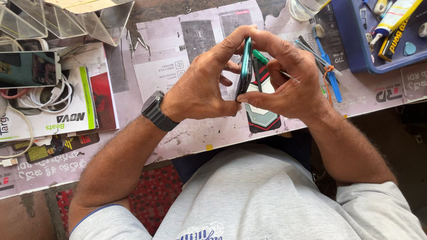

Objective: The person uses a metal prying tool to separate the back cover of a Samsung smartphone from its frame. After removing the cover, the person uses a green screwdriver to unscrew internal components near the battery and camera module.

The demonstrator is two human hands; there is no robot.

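Note:
Both my hands hold a slim teal smartphone (245, 69) on edge above the worktable. My left hand (200, 84), with a dark wristwatch (156, 111) on the wrist, grips its left face and lower edge. My right hand (284, 78) pinches the right side, thumb at the bottom corner and fingers over the top. A thin metal tool (290, 77) sticks out between the right fingers. Under the hands lies a dark pad with red stripes (263, 116).
Paper sheets (169, 71) cover the table. At left lie a phone (29, 69), white cables (44, 95) and printed boxes (75, 118). Clear plastic trays (66, 18) sit at top left. A blue tray (382, 35) with glue tubes stands top right, a blue toothbrush (327, 62) beside it.

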